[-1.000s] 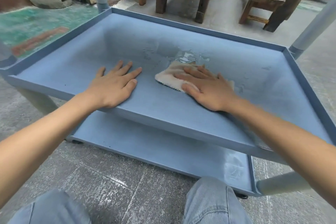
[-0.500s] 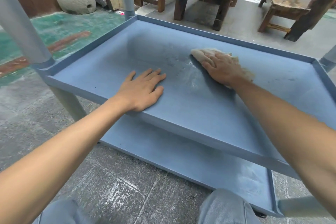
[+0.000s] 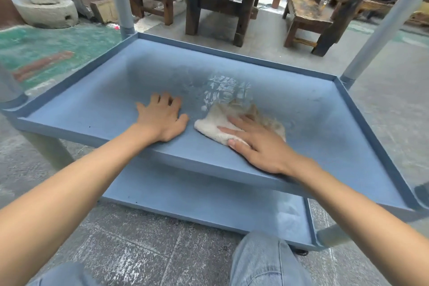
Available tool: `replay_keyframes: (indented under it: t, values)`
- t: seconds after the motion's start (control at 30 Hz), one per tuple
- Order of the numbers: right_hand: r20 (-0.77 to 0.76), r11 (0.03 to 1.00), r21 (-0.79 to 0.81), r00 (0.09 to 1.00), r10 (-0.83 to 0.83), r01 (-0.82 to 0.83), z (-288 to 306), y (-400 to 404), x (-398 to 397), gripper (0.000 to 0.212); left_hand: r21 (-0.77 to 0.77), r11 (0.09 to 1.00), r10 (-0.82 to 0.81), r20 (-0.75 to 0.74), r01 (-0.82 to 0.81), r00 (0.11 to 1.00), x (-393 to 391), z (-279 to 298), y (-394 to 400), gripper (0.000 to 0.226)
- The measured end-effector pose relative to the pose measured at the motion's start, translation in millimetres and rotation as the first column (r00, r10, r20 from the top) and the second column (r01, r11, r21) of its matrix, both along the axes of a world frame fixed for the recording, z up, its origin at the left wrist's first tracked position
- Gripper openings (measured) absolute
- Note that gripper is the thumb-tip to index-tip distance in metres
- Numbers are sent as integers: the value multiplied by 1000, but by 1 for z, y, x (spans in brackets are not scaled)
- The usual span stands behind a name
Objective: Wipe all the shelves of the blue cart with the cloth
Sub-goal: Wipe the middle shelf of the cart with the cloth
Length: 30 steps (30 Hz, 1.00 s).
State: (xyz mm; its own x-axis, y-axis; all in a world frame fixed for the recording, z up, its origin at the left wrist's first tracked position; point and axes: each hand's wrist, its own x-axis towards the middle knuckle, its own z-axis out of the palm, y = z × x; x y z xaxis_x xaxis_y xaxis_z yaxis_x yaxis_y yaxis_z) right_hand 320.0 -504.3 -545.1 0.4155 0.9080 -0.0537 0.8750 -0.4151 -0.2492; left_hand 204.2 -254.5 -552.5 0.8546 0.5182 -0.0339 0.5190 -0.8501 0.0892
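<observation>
While your left hand [image 3: 162, 118] lies flat, fingers spread, mid-frame on the blue cart [image 3: 313, 114] shelf, your right hand [image 3: 257, 144] presses the cloth [image 3: 216, 127] (pale, crumpled) just beside it.

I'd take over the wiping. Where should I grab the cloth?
Probably the cloth's bare left lobe, coming from the left hand's side. It bulges free on the shelf there, while the right hand presses flat on the rest.
</observation>
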Motion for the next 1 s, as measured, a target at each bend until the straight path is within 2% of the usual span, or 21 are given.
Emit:
replay_keyframes:
  t: [0.1, 0.3, 0.37, 0.47, 0.53, 0.63, 0.83, 0.93, 1.0]
  values:
    - [8, 999, -1, 999, -48, 48, 3, -29, -19, 48, -2, 998, 56, 3, -56, 998, 10, -6, -10, 53]
    - [136, 986, -19, 977, -162, 166, 0, -62, -33, 48, -38, 997, 74, 112, -71, 991, 9, -16, -5, 64]
    - [142, 982, 2, 972, -186, 188, -1, -62, -29, 47, -47, 999, -17, 159, 25, 987, 6, -16, -5, 60]
    - [138, 977, 25, 968, -212, 210, -3, -59, -14, 45, -13, 958, -277, 191, 285, 942, 1, -15, -6, 60]
    - [161, 975, 52, 962, -221, 215, -5, -56, 1, 44, -7, 934, -352, 163, 358, 922, 0, -14, -6, 58]
    - [203, 963, 81, 942, -268, 257, -8, -51, 35, 46, -26, 933, -352, 125, 358, 928, 1, -14, -5, 57]
    - [239, 839, 53, 809, -537, 541, -4, -64, 134, 52, -35, 935, -345, 152, 354, 926, 0, -15, 0, 54]
    - [219, 815, -9, 797, -563, 579, 4, -80, 179, 60, -59, 933, -340, 169, 354, 925, -1, -12, -2, 62]
    - [217, 763, -95, 762, -611, 639, 13, -85, 200, 71, -74, 934, -331, 181, 349, 926, -1, -11, -2, 64]
